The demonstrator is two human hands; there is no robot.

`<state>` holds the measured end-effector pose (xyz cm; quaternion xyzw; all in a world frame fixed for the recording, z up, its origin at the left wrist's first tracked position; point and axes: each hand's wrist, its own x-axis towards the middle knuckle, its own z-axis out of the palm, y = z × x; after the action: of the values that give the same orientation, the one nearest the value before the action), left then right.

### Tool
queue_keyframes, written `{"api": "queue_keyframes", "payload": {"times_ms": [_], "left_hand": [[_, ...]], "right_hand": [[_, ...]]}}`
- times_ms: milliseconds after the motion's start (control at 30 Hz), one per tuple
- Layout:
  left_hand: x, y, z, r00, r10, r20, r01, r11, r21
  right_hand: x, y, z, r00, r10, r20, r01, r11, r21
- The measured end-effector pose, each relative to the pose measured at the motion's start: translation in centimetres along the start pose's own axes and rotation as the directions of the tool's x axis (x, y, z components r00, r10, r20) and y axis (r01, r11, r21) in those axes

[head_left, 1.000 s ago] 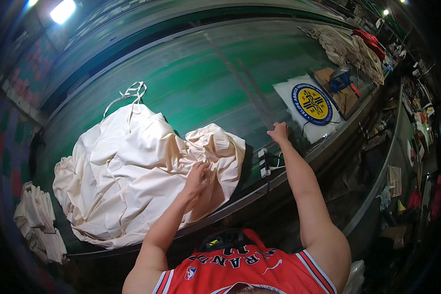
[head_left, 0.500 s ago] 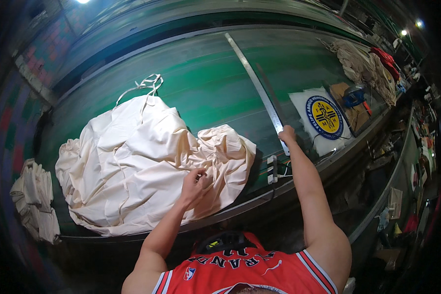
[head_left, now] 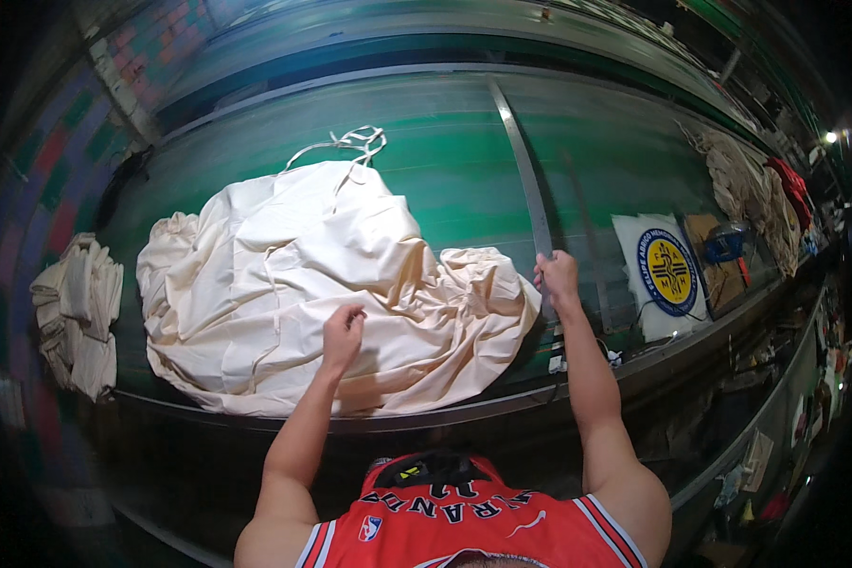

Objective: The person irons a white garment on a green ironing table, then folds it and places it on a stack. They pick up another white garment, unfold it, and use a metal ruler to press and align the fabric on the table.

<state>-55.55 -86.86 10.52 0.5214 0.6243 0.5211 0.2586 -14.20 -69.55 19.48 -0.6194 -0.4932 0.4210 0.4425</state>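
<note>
My right hand (head_left: 558,275) grips the near part of a long, straight metal ruler (head_left: 523,166), which stretches away across the green table. The ruler's near end lies close by the right edge of a large cream cloth piece (head_left: 284,265). That cloth is rumpled, gathered into folds at its right side, with thin ties (head_left: 350,142) at its far end. Over the front middle of the cloth is my left hand (head_left: 343,333), fingers curled in and nothing visible in them; whether it touches the cloth I cannot tell.
Folded cream cloth (head_left: 78,312) hangs at the table's left end. Right of the ruler lie a clear-wrapped stack with a round blue and yellow emblem (head_left: 670,273), a blue tool (head_left: 726,243) and crumpled beige fabric (head_left: 743,180). A dark metal rail (head_left: 426,417) runs along the table's front edge.
The ruler's near end has swung left toward the cloth with my right hand. My left hand has moved left over the cloth, away from the gathered folds. The whole view has shifted.
</note>
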Motion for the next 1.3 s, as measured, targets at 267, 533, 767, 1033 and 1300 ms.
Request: {"api": "queue_keyframes", "payload": {"times_ms": [267, 533, 767, 1033, 1300], "left_hand": [[8.1, -4.0, -7.0, 0.981, -0.006, -0.192, 0.043, 0.982, 0.185], [25.3, -9.2, -4.0, 0.987, 0.139, -0.085, -0.105, 0.941, 0.322], [31.4, -9.5, 1.7, 0.871, -0.273, 0.409, 0.357, 0.923, -0.144], [37.5, -10.0, -4.8, 0.966, -0.253, -0.059, 0.209, 0.892, -0.401], [39.8, 1.2, -29.2, 0.892, 0.019, -0.451, -0.309, 0.754, -0.580]], "right_hand": [[-10.4, 0.5, 8.1, 0.948, 0.059, 0.312, -0.158, 0.939, 0.304], [-19.0, -0.8, 13.9, 0.938, 0.099, 0.333, -0.177, 0.961, 0.212], [-26.0, -1.5, 15.7, 0.927, 0.261, 0.268, -0.313, 0.934, 0.172], [-31.2, -0.9, 18.3, 0.961, 0.220, 0.167, -0.258, 0.930, 0.260], [-34.1, 0.5, 15.0, 0.962, 0.246, 0.119, -0.263, 0.951, 0.160]]}}
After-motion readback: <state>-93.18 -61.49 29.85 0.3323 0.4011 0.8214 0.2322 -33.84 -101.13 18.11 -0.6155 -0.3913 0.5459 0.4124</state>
